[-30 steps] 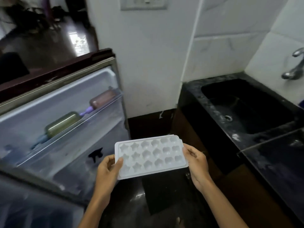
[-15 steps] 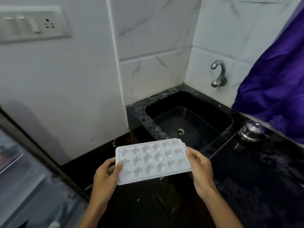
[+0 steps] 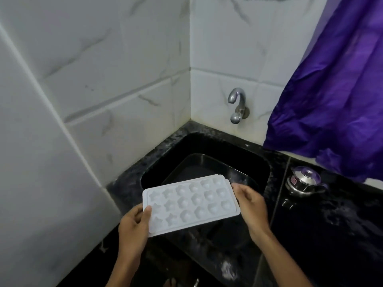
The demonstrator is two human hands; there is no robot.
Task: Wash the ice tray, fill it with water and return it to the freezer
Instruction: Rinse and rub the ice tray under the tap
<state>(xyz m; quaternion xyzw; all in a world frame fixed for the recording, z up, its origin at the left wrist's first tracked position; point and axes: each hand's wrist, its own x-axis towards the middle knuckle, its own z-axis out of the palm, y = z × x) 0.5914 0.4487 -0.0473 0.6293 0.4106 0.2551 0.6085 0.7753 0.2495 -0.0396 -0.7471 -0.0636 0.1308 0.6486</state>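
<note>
**Ice tray held level at the sink's edge**

Head view: I hold the white rectangular plastic ice tray (image 3: 190,206) by its two short ends, above the near edge of the deep black stone sink (image 3: 238,162). My left hand (image 3: 132,226) pinches the rim, thumb on top. My right hand (image 3: 250,204) grips the other end. I judge this two-handed hold keeps it face up for the curved chrome tap (image 3: 237,104). Its moulded star and dome cups look smooth and seem empty. The speckled black desk (image 3: 331,224) is glossy.

ice tray (image 3: 190,205) before sink (image 3: 267,162), tap (image 3: 237,104) behind
</note>
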